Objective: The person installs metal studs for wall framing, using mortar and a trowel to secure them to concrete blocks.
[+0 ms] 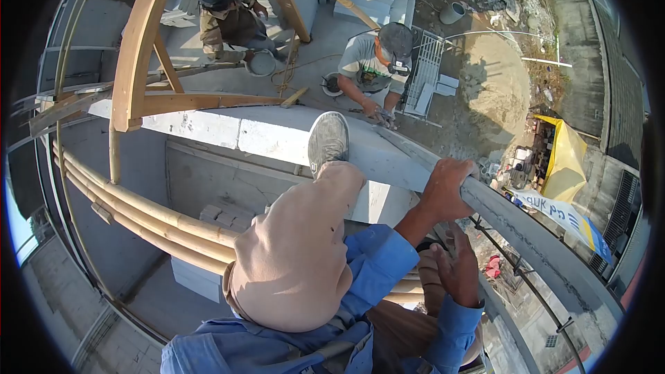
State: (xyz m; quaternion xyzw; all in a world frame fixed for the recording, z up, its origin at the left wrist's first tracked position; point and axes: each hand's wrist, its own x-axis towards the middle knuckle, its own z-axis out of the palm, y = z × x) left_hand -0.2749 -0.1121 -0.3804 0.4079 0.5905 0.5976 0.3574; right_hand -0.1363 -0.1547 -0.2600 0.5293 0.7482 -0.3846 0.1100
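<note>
My left hand (447, 190) is closed over a long grey beam (554, 256) that slants from the wall top down to the lower right. Below it, my right hand (458, 266) is raised with its fingers apart and nothing in them, close to a thin dark bar (523, 273) with short cross ties. My bent leg (294, 256) reaches forward, and its grey shoe (328, 140) rests on the top of a white block wall (263, 135). The blue sleeves end at both wrists.
Bamboo poles (159, 218) run below on the left, beside a wooden frame (138, 48). Two people work beyond the wall, one near a bucket (261, 62), the other with hands (377, 111) at the wall top. Sand (495, 90) and a yellow tarp (564, 156) lie far below.
</note>
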